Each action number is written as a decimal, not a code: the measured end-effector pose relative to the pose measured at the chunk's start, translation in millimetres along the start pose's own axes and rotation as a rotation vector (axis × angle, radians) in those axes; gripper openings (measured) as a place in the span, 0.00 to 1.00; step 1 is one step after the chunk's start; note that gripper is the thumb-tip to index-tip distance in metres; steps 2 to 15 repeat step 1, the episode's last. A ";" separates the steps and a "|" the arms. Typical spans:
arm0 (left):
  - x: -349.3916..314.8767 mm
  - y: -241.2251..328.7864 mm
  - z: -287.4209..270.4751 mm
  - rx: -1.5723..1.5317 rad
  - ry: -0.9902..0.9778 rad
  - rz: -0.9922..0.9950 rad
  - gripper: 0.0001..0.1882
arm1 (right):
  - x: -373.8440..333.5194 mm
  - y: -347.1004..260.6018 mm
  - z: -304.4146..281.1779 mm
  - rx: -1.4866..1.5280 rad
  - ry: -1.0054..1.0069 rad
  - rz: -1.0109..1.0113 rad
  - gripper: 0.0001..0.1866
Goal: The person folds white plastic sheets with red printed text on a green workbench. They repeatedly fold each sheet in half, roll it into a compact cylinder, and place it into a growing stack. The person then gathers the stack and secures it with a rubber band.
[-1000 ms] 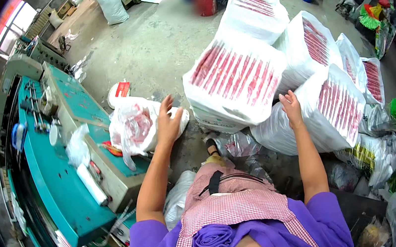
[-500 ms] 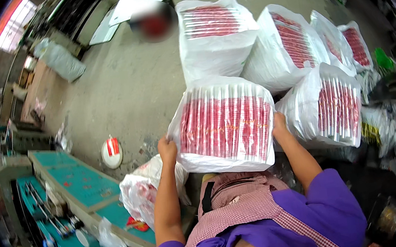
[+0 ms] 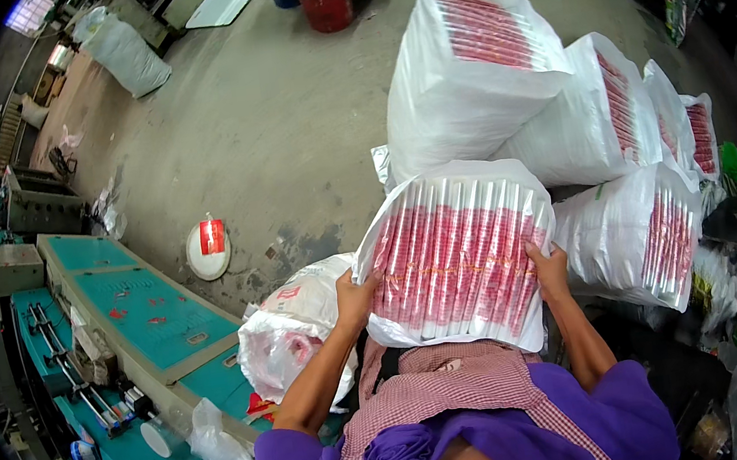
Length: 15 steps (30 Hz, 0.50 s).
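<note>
In front of my waist stands an open white sack (image 3: 453, 338), packed with rows of red-and-clear plastic packets (image 3: 456, 260) on edge. My left hand (image 3: 357, 299) is closed on the sack's left rim, fingertips over the outermost packets. At the opposite rim my right hand (image 3: 549, 269) grips the sack, its fingers bent in against the packets. Palms and some fingers are partly hidden behind the rim. Just right of my right hand lies a similar full sack (image 3: 606, 231), tilted with its mouth facing me.
Larger filled sacks (image 3: 455, 111) stand beyond on the concrete floor (image 3: 270, 122). To my left are a white bag of plastic scraps (image 3: 303, 299) and a long machine with green panels (image 3: 150, 305). A round white lid (image 3: 208, 265) lies farther out, and a red bucket (image 3: 327, 7) stands at the back.
My hands have shifted from the sack's outer sides onto its rim, fingers now over the packets. The view has turned, so the surroundings sit differently in the picture.
</note>
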<state>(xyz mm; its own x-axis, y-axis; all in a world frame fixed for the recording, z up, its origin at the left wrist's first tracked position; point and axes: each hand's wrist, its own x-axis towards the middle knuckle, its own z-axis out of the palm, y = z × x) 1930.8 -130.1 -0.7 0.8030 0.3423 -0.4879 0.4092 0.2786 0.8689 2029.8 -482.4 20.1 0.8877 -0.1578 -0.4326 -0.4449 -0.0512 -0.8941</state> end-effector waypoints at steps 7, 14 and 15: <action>-1.3 -8.3 -5.3 0.025 0.017 0.007 0.18 | 0.4 -1.1 2.0 -0.007 -0.013 0.015 0.17; -1.3 -8.3 -5.3 0.025 0.017 0.007 0.18 | 0.4 -1.1 2.0 -0.007 -0.013 0.015 0.17; -1.3 -8.3 -5.3 0.025 0.017 0.007 0.18 | 0.4 -1.1 2.0 -0.007 -0.013 0.015 0.17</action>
